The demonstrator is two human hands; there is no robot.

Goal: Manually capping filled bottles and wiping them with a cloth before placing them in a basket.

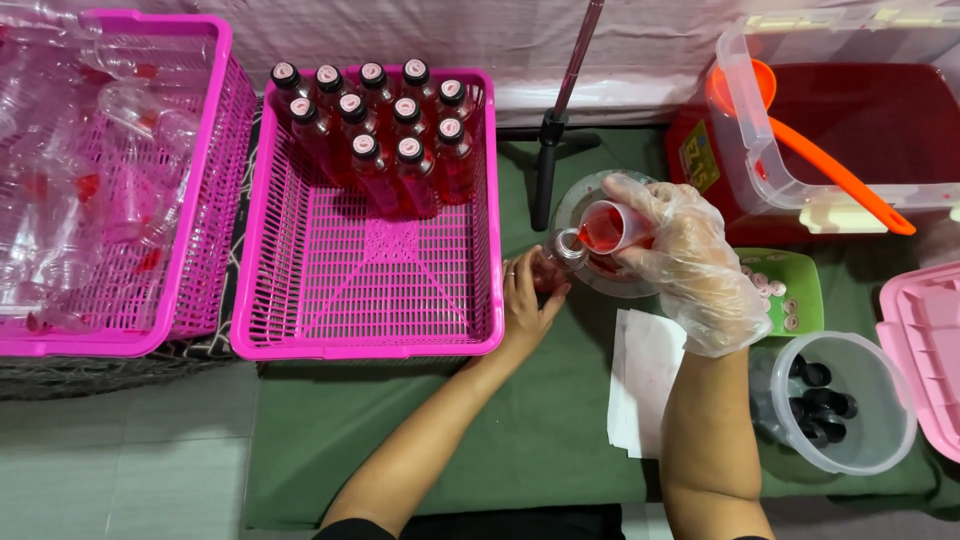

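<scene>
Bottle gripped by left hand, gloved right hand holding cup, over green mat.

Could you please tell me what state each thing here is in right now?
Left hand: bare, holding a bottle upright.
Right hand: gloved, tilting a cup of red liquid at the bottle's mouth.
Middle basket: partly filled with capped bottles.
Left basket: full of empty bottles.
Tub: open, holding red liquid.
</scene>
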